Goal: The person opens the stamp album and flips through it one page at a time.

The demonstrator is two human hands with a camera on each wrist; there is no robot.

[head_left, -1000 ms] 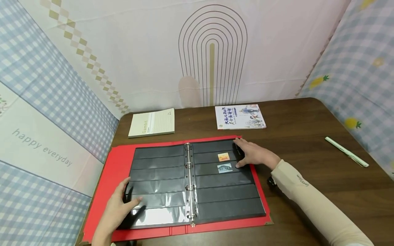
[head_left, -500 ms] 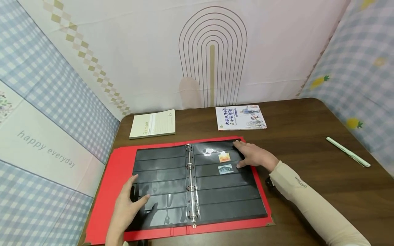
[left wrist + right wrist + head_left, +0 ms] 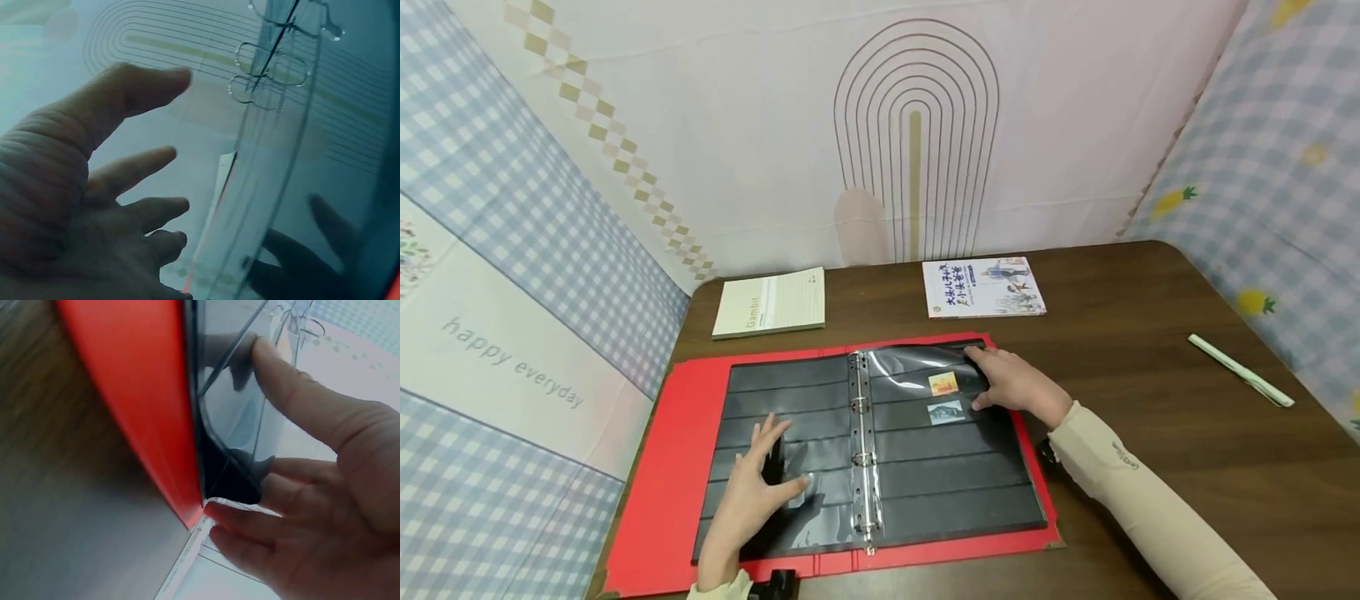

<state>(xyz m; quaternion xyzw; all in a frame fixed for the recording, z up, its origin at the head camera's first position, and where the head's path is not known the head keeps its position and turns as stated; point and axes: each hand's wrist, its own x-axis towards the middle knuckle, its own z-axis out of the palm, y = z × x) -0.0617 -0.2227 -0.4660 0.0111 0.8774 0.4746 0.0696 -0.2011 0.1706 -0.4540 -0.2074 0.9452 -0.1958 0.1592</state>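
Red album (image 3: 655, 467) lies open on the tabletop (image 3: 1120, 308), front & ctr, black L page (image 3: 790, 396) and R page (image 3: 955, 479) either side of a metal ring spine (image 3: 862, 433) w/ four rings. Pgs have horiz. pocket strips, glossy w/ reflections. On R page, upper outer area: orange stamp (image 3: 943, 383), blue-grey stamp (image 3: 946, 412) just below it.

R hand (image 3: 1018, 382) holds R page's top outer corner: thumb on front, other fingers behind, clamped on the sheet btwn them. Corner's bent up off the red cover, per R wrist cam; page bows near the top. L hand (image 3: 751, 492) hovers over lower L page, fingers well apart, nothing in them; its reflection shows in the plastic, L wrist cam.

Beige sleeve (image 3: 1142, 492) on R arm; black device (image 3: 775, 585) at L wrist.

Back of tabletop: cream notebook (image 3: 769, 302) marked "Gambit" behind L page; white book (image 3: 983, 287) w/ Chinese title & drawn figures behind R page. Pale green pen (image 3: 1240, 369) far R, diag., well apart from album.

Bkgd: white cloth (image 3: 760, 150) w/ line arches; blue check cloth both sides, L one (image 3: 527, 358) reading "happy everyday", R one (image 3: 1292, 183) w/ pineapples.
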